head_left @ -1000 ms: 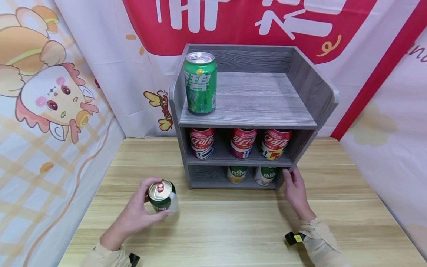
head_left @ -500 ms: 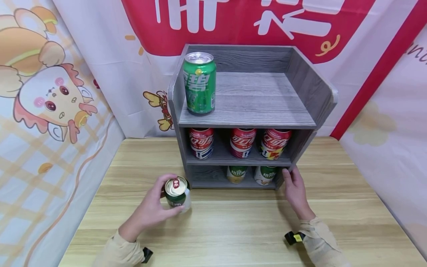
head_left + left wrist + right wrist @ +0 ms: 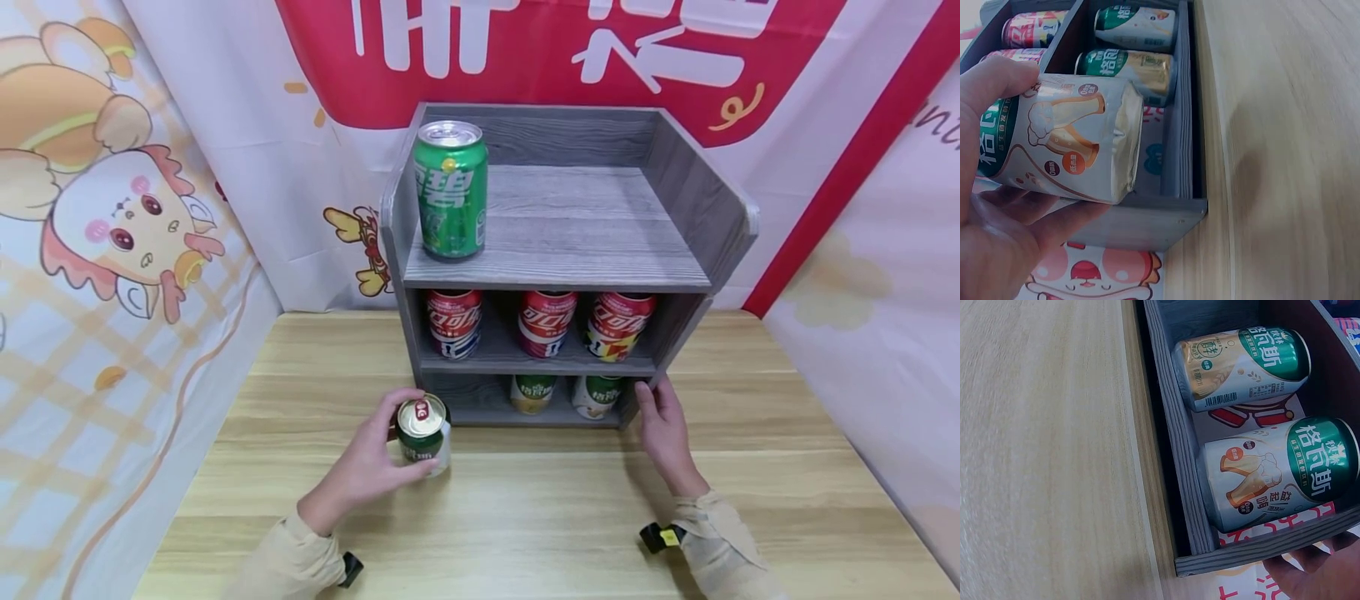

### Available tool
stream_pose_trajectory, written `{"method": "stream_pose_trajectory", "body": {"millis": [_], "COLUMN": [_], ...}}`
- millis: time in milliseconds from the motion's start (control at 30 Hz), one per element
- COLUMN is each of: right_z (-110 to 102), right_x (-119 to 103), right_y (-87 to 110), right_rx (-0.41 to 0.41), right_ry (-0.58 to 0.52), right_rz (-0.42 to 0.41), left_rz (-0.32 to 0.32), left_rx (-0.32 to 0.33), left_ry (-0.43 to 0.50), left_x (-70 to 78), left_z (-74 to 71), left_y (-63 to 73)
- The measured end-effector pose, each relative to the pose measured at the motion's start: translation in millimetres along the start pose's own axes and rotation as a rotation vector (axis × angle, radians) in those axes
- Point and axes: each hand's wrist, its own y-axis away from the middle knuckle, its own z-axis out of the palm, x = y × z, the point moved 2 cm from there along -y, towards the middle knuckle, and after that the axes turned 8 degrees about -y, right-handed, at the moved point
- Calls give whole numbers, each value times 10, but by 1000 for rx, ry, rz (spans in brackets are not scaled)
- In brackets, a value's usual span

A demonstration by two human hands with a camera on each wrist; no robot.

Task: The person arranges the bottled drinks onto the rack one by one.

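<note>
My left hand [image 3: 372,457] grips an upright green-and-white drink can [image 3: 422,429], thumb on one side and fingers on the other. In the left wrist view the can [image 3: 1066,134] shows its beer-glass print and pale bottom edge, before the shelf's lowest compartment. My right hand [image 3: 667,433] touches the outer right side of the grey wooden shelf [image 3: 570,208] near its base; in the right wrist view its fingers [image 3: 1310,557] lie against the outside of the side panel. Two similar cans, one gold-toned [image 3: 1241,365] and one white [image 3: 1279,472], stand inside the lowest compartment.
A green soda can [image 3: 452,192] stands at the left of the top shelf. Three red cola cans, the middle one [image 3: 547,323] among them, fill parts of the middle shelf. Printed cloth walls [image 3: 142,208] surround the wooden table [image 3: 540,517].
My left hand has carried the drink can rightward, up to the front left corner of the shelf. The right hand and the shelf have kept their places.
</note>
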Motion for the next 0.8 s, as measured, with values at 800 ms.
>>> {"method": "stream_pose_trajectory", "body": {"millis": [800], "right_z": [-47], "right_x": [385], "right_y": [-83], "right_rx": [21], "right_ry": [7], "right_rz": [13], "left_rz": [-38], "left_rx": [-17], "left_ry": [91], "left_x": [1], "left_z": [501], "left_y": [-249]}}
